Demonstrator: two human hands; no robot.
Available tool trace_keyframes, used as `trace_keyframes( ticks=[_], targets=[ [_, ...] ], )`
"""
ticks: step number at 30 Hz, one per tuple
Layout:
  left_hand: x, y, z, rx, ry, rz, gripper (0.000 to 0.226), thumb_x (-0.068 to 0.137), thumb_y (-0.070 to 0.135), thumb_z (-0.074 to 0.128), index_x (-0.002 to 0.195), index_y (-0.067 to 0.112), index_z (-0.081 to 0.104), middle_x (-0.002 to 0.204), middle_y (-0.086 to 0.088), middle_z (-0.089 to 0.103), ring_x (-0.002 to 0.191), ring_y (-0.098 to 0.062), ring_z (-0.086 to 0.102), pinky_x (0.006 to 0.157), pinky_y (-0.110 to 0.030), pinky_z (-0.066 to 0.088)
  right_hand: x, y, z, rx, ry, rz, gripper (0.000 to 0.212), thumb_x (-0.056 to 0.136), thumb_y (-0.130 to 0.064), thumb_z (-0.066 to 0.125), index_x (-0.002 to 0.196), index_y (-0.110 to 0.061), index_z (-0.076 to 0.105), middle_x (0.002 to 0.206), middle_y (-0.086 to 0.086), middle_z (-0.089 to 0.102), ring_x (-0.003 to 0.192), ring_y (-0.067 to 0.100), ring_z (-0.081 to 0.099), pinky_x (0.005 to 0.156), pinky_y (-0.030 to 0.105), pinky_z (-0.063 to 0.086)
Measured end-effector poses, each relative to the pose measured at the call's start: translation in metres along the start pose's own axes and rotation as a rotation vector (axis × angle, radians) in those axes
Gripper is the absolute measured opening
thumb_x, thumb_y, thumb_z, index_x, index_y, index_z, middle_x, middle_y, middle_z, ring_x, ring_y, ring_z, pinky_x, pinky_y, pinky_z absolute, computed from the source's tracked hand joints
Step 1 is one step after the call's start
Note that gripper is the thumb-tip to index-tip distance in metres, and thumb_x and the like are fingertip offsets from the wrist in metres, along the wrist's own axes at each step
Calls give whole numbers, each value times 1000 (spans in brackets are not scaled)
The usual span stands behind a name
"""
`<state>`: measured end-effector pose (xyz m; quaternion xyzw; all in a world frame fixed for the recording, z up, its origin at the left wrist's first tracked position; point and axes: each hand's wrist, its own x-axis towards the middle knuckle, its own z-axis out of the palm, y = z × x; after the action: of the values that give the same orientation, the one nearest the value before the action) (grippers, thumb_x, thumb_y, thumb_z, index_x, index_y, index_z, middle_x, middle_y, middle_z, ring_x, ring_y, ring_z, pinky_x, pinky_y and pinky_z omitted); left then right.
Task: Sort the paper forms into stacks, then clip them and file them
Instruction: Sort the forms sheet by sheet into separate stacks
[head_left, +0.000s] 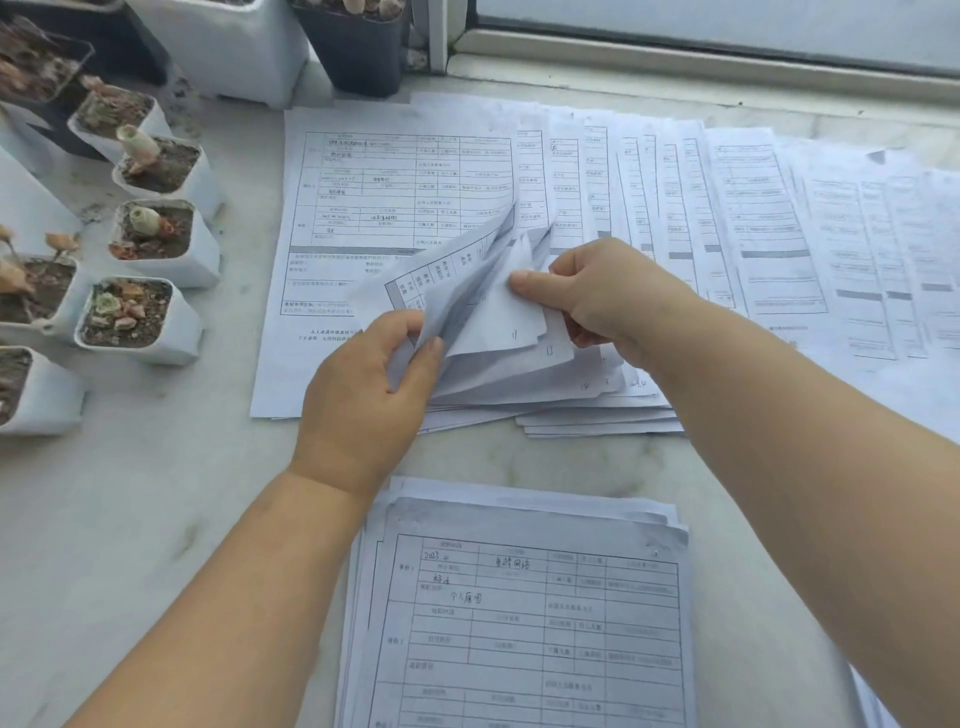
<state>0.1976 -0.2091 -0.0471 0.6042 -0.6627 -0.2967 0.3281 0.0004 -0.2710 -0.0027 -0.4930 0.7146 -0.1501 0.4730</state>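
Here the left hand (363, 384) and right hand (597, 296) both pinch lifted corners of fanned forms (498, 332).

Two bare forearms, no sleeves in view, left hand (363, 395) and right hand (608, 296) without rings, watch or gloves, short plain unpainted fingernails

A pale marble-veined desk (156, 519) fills the frame. Along the top right runs a white window frame (675, 57) with daylight behind it. Small white pots (171, 244) of dry succulents crowd the left edge; a dark pot (358, 47) stands at top centre.
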Motion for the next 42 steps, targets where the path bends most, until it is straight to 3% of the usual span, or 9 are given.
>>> trace_keyframes(
  ticks=[4,9,13,17,23,29,33,37,42],
  targets=[
    [1,-5,0,-12,-2,-21,14,88,38,48,75,33,51,63,20,54,61,2,49,56,-14,33,1,0,3,23,10,10,39,84,-43,71,63,-19,48,57,4,55,55,22,49,64,32,45],
    [3,-6,0,-29,7,-52,43,87,41,44,94,2,60,72,-20,56,64,-23,46,62,-35,39,-4,5,-3,190,-48,123,36,87,-49,66,91,-13,65,81,7,71,59,17,67,67,29,58],
    [3,-2,-6,-174,-32,-104,35,86,49,46,77,20,61,56,-2,38,53,-13,31,52,-23,28,-16,9,-6,239,5,166,13,94,-25,60,98,-13,63,74,6,69,60,22,68,64,33,59],
    [4,-2,-13,-196,-181,-112,22,79,61,52,71,43,63,62,19,53,55,-6,39,57,-12,33,-45,20,-11,174,358,35,11,92,-20,55,97,-15,63,77,-2,64,60,13,56,57,26,52],
    [0,8,-15,341,-459,128,20,93,31,57,108,33,69,98,6,44,115,-17,36,91,-24,32,-139,72,8,258,420,34,12,94,-19,57,86,-26,63,71,-5,65,58,9,54,63,30,46],
    [-20,26,-31,269,-543,119,31,89,10,58,106,32,71,157,-2,23,145,-17,16,118,-29,9,-231,109,32,231,468,52,18,94,-16,57,84,-28,66,75,-13,69,65,0,61,66,27,50],
    [-88,41,-45,122,-294,142,34,85,-5,53,81,26,67,141,-1,46,135,-15,34,109,-23,21,-278,141,41,188,432,81,17,90,-15,61,79,-28,66,75,-9,69,71,17,64,73,42,54],
    [-210,64,-37,137,-271,273,21,83,1,61,88,22,66,113,10,57,110,-2,47,97,-2,24,-319,188,48,157,310,134,13,89,-15,63,79,-24,66,78,-3,70,71,18,65,78,44,56],
    [-345,64,-4,178,-465,234,29,78,45,54,96,25,66,111,12,57,109,-2,47,97,-16,35,-360,229,61,13,218,28,11,88,-20,65,82,-29,63,80,-7,66,69,9,58,64,13,44]
  ],
)
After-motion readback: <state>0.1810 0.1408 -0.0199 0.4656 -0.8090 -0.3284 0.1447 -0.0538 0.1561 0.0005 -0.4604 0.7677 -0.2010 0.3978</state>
